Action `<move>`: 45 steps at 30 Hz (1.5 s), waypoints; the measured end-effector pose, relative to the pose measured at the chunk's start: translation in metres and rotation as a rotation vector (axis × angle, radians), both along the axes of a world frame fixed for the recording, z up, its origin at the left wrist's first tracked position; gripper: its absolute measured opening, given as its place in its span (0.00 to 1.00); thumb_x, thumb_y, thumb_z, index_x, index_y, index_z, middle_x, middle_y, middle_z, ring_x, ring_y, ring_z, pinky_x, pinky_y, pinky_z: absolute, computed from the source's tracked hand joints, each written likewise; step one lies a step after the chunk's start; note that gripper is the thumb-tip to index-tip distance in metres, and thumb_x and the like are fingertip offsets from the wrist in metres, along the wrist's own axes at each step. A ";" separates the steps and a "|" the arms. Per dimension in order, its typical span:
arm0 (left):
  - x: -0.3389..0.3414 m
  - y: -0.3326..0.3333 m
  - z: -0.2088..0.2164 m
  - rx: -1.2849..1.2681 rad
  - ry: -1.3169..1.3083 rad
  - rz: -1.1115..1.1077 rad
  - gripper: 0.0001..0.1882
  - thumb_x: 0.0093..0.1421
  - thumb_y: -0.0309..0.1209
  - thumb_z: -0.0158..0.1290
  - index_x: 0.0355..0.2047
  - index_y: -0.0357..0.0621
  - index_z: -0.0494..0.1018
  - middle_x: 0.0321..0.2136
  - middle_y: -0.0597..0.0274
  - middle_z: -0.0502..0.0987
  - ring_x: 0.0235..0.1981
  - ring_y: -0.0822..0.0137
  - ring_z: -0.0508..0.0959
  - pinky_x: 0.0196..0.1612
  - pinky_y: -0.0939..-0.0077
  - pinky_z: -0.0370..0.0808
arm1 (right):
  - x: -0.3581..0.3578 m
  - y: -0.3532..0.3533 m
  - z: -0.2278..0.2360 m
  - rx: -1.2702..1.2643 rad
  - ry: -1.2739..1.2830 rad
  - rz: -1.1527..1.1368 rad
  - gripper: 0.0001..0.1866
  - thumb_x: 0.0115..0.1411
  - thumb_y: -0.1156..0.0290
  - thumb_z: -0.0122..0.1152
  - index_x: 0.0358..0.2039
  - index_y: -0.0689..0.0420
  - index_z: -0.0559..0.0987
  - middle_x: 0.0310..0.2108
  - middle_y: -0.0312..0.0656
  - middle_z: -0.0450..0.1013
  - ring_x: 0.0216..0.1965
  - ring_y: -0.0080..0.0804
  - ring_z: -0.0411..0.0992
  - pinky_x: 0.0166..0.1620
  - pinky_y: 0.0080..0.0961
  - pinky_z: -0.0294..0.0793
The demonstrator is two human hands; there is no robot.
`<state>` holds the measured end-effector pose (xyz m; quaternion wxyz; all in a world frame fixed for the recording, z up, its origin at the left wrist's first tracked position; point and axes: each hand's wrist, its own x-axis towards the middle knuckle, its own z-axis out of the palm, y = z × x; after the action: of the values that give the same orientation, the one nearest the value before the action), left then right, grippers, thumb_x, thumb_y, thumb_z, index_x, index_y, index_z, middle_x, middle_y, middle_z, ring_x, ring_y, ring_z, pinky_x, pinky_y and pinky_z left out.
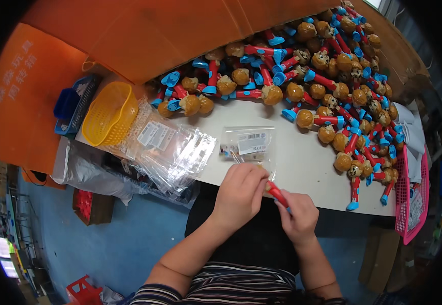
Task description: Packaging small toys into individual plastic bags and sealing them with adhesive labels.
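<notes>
My right hand (300, 216) grips the lower end of a small toy figure (278, 194) with a red body, near the table's front edge. My left hand (241, 194) closes round the other end of that figure, so its head is hidden behind the fingers. Just beyond my left fingertips lies a clear plastic bag (268, 134) with a white printed label (252, 143); small coloured print shows at its left. The bag's near edge reaches my left hand, and I cannot tell whether the fingers touch it.
A large heap of toy figures (327, 119) with brown heads and blue feet covers the table's back and right. Clear bags (167, 152) are piled left, beside a yellow basket (89, 119) and a blue container (64, 126). A pink basket (403, 203) hangs at right; an orange board (144, 38) rises behind.
</notes>
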<state>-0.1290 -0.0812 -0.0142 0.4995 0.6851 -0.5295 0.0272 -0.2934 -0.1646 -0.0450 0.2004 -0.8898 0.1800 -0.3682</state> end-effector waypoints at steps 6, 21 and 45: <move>-0.006 0.001 0.001 0.004 0.003 -0.044 0.10 0.50 0.18 0.60 0.34 0.38 0.75 0.30 0.55 0.76 0.33 0.53 0.76 0.38 0.64 0.74 | 0.006 0.007 0.004 0.265 -0.107 -0.111 0.18 0.53 0.81 0.65 0.46 0.65 0.76 0.33 0.51 0.74 0.32 0.49 0.75 0.36 0.33 0.75; 0.003 0.027 0.062 -0.075 -0.167 0.083 0.13 0.48 0.17 0.62 0.34 0.41 0.77 0.29 0.56 0.78 0.31 0.56 0.78 0.35 0.69 0.75 | 0.031 0.018 0.008 0.616 -0.290 0.166 0.16 0.59 0.79 0.60 0.47 0.64 0.72 0.41 0.51 0.72 0.40 0.42 0.74 0.45 0.29 0.73; 0.012 0.020 -0.005 0.106 0.069 0.124 0.05 0.54 0.19 0.59 0.32 0.37 0.76 0.26 0.56 0.75 0.25 0.60 0.78 0.29 0.72 0.75 | 0.024 0.007 0.000 0.565 -0.035 0.042 0.20 0.52 0.81 0.70 0.47 0.66 0.78 0.42 0.48 0.74 0.38 0.35 0.77 0.40 0.26 0.81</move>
<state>-0.1166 -0.0610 -0.0194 0.4777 0.7426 -0.4694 0.0064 -0.2689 -0.1574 -0.0452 0.4511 -0.7957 0.2535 -0.3148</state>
